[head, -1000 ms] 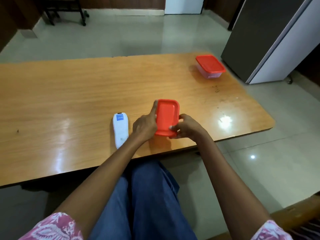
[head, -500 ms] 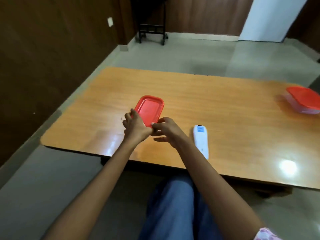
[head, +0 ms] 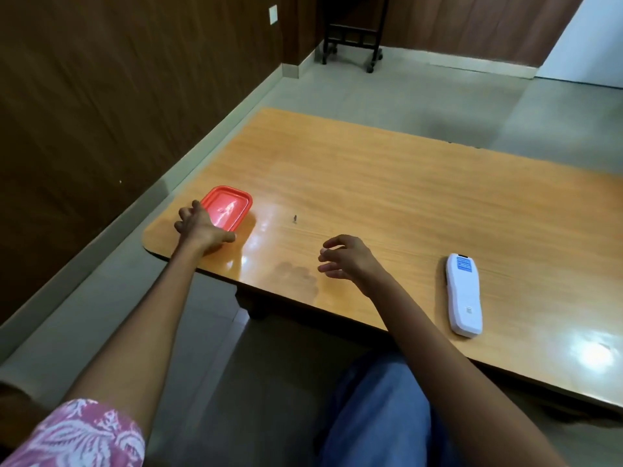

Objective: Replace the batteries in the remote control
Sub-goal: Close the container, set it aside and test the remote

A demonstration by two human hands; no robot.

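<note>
Fingers of the left hand point(head: 201, 227) are spread and rest against the near end of the red lid point(head: 228, 207), which lies flat at the left corner of the wooden table point(head: 387, 193); half a second ago the same hand and the right one together held the lid by its near edge, closer to the remote. Now the right hand point(head: 347, 259) has let go and hovers above the table edge, apart from the lid, its fingers loosely curled and parted, holding nothing. The white remote control point(head: 463, 293) lies back side up near the front edge, to the right of the right hand and untouched, as before. A small dark speck point(head: 295, 218) sits on the tabletop between the lid and the right hand. Whether the left fingers grip the lid or merely press on it cannot be told.
</note>
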